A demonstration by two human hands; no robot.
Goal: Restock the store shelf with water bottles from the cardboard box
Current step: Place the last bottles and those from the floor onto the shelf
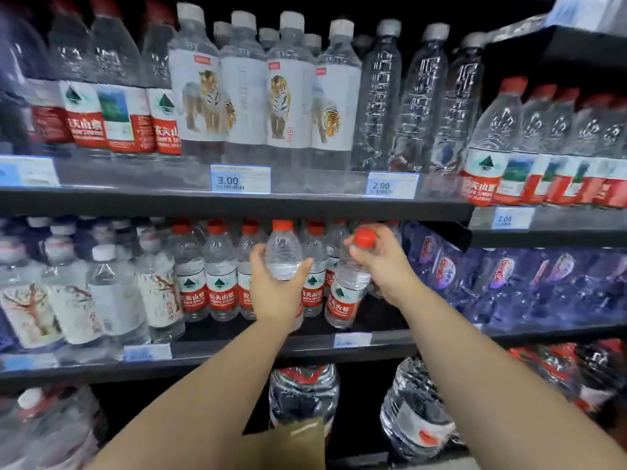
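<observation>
Two red-capped water bottles are held at the middle shelf (pixel 373 344). The left hand (pixel 274 293) is wrapped round the body of the upright bottle (pixel 283 249), thumb on one side and fingers on the other, just in front of the stocked row of matching bottles (pixel 220 276). The right hand (pixel 383 262) grips the tilted bottle (pixel 349 286) at its neck, fingers curled just under the cap. The top of this bottle leans right and its base hangs low near the shelf's front edge; contact with the shelf cannot be confirmed. The two bottles are side by side. A brown cardboard flap (pixel 298 442) shows at bottom centre between the forearms, in front of a large water jug (pixel 303 391) on the lowest shelf. Tiger-label bottles (pixel 203 96) stand on the shelf above.
</observation>
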